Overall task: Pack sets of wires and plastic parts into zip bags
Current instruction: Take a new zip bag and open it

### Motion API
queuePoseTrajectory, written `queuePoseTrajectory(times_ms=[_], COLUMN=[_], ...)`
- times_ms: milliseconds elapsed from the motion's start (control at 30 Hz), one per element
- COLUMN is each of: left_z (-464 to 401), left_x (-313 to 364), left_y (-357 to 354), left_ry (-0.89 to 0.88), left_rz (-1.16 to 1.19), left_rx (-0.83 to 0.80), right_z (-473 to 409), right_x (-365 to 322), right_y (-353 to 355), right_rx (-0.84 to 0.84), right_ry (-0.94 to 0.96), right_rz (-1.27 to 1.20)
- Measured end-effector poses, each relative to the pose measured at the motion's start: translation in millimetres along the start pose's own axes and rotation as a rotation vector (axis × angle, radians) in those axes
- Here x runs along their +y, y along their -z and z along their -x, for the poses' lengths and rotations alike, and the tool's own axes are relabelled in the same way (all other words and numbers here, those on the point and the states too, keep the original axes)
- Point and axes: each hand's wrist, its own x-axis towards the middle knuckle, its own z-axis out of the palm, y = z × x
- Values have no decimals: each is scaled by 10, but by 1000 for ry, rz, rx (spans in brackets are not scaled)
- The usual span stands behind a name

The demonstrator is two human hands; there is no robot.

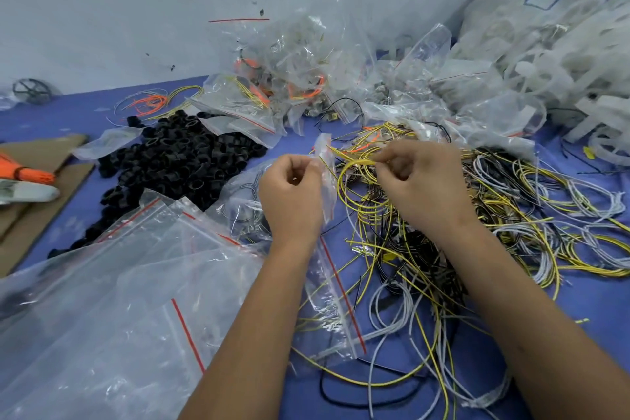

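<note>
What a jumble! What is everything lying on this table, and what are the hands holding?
Black plastic parts: many, black, heap left of centre.
Loose wires: many, yellow, grey, black, tangled on the right.
Empty zip bags: several, clear with red strips, front left.
Filled bags: many, clear, piled at the back.
White plastic parts: many, far right.
Cardboard: brown, left edge.
Table: blue.
Left hand: pinches small zip bag.
Right hand: pinches yellow wire loop.

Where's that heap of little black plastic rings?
The pile of black plastic rings lies on the blue table, left of the left hand, between the cardboard and the filled zip bags.
</note>
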Motion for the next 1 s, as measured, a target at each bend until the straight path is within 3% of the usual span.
queuePoseTrajectory(times_ms=[100,233,333,400,433,500,567,700,867,1000], left_z=[13,35,-22,-81,-99,-99,-80,-65,-115,-171], left_x=[57,158,189,178,167,138,104,56,57,61], left_y=[25,71,128,152,148,132,117,87,106,167], left_ry=[-111,-223,-213,-101,-12,177,277,281,274,247], left_rz=[44,145,204,263,299,375,401,360,404,386], left_rx=[39,173,204,108,37,-94,-194,-297,-161,-240], right_z=[-5,-33,-38,-60,-77,-86,-57,53,101,116], right_x=[37,87,53,20,-6,-95,-150,-220,-125,-108], right_y=[28,83,106,122,133,150,143,44,-32,-37], right_rx=[-47,-67,84,258,281,144,-76,-400,-493,-556], right_ry=[70,22,-24,-103,-170,-279,-196,110,200,228], right_rz=[119,232,250,12,-268,-809,-944,-588,-311,-296])
